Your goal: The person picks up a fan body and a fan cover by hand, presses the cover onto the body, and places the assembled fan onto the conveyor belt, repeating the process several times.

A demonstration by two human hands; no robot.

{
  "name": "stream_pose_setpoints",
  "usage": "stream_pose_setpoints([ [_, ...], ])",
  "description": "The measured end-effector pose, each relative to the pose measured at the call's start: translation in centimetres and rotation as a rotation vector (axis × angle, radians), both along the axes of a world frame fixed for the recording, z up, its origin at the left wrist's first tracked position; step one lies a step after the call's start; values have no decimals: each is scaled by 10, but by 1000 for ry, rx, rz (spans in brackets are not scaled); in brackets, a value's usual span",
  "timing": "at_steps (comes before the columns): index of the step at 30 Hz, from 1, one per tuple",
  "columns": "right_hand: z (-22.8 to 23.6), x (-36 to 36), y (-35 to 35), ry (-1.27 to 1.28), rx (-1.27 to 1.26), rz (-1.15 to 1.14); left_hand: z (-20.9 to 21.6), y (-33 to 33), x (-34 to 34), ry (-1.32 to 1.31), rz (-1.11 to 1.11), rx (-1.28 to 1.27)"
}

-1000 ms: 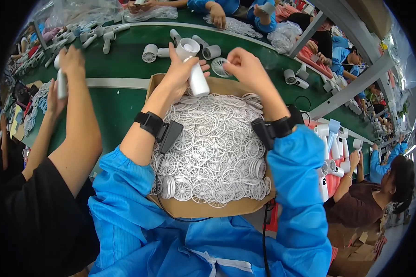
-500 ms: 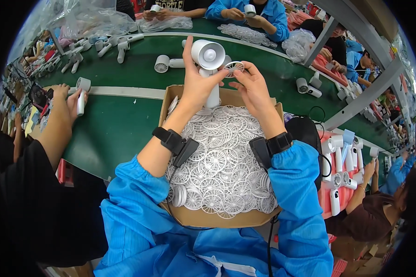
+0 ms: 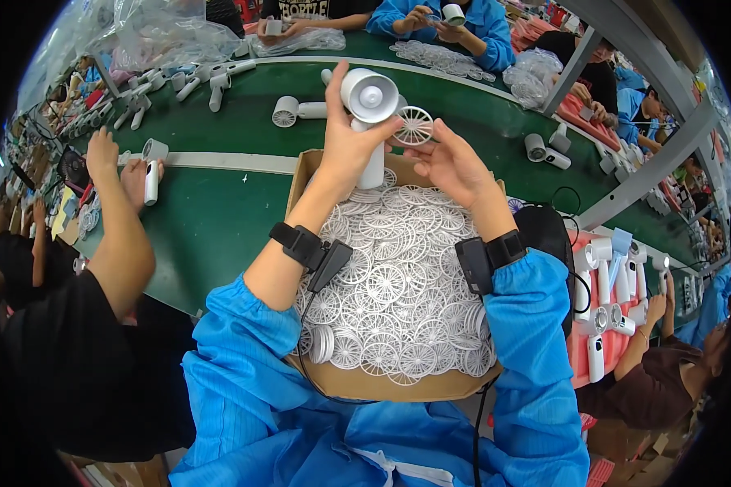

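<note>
My left hand (image 3: 343,152) is wrapped around a white handheld fan body (image 3: 372,96), whose round, open cup-shaped head faces me. Beside that head, a white spoked fan grille (image 3: 415,126) stands apart from the opening. My left thumb tip touches its left edge, while the fingers of my right hand (image 3: 461,166) pinch its right lower rim. Below both hands is an open cardboard box (image 3: 382,388), filled with a heap of loose white grilles (image 3: 386,284).
On the green bench (image 3: 211,207) beyond the box lies another fan (image 3: 287,112). A pink tray (image 3: 581,357) of fans stands at right. Co-workers sit on several sides; one at left has a hand on a fan (image 3: 152,180). A grey metal frame (image 3: 642,174) slants at right.
The grille has turned to face me more squarely and sits slightly lower. My right hand has shifted right and down, with its fingers now at the grille's right edge. My left hand barely moved.
</note>
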State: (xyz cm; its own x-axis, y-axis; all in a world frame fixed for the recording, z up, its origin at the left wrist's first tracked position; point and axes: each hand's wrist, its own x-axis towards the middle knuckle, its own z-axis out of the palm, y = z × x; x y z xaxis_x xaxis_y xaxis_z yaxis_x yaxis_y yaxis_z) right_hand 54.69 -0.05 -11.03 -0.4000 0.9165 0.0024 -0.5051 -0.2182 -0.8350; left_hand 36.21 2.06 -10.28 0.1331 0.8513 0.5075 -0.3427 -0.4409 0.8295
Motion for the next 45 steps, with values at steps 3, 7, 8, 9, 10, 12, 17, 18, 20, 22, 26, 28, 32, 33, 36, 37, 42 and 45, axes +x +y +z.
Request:
stream_pose_setpoints([
  [3,-5,3,0,31,-1,13,-3,4,4,-8,-52,28],
  [7,-3,-10,0,-255,176,-207,-11,7,5,1,-13,-103],
  [8,0,-15,-1,-407,268,-328,-11,7,6,5,13,-174],
  [9,3,-19,-3,-407,271,-325,-12,7,5,4,16,-172],
  [10,3,-22,-4,-648,553,-523,-14,6,6,48,-28,-196],
  [12,4,-26,-7,-1120,1128,-912,-18,4,9,138,-114,-246],
  [17,6,-29,-12,-1140,1098,-973,-17,-6,23,183,-158,-213],
  [18,6,-28,-13,-1139,1107,-975,-22,-3,25,178,-127,-169],
  [20,6,-28,-13,-1136,1122,-983,-25,1,27,172,-66,-81],
  [22,4,-26,-12,-1140,1121,-981,-26,0,28,200,-47,-61],
  [26,4,-24,-13,-1169,1126,-978,-24,-3,30,270,-18,-32],
  [28,6,-23,-15,-1208,1136,-985,-23,-3,29,306,-30,-52],
  [32,3,-18,-15,-1280,1188,-1000,-20,-11,33,319,-45,-87],
  [33,3,-15,-14,-1280,1192,-999,-19,-11,33,316,-43,-86],
  [36,5,-6,-12,-1247,1357,-986,-17,-13,32,137,-310,-160],
  [37,4,-6,-11,-1246,1359,-986,-16,-13,31,136,-309,-159],
  [42,-3,-15,-10,-1067,1227,-974,-13,-13,32,146,-284,-135],
  [45,-6,-20,-14,-996,1132,-1024,-13,-13,36,186,-191,-48],
])
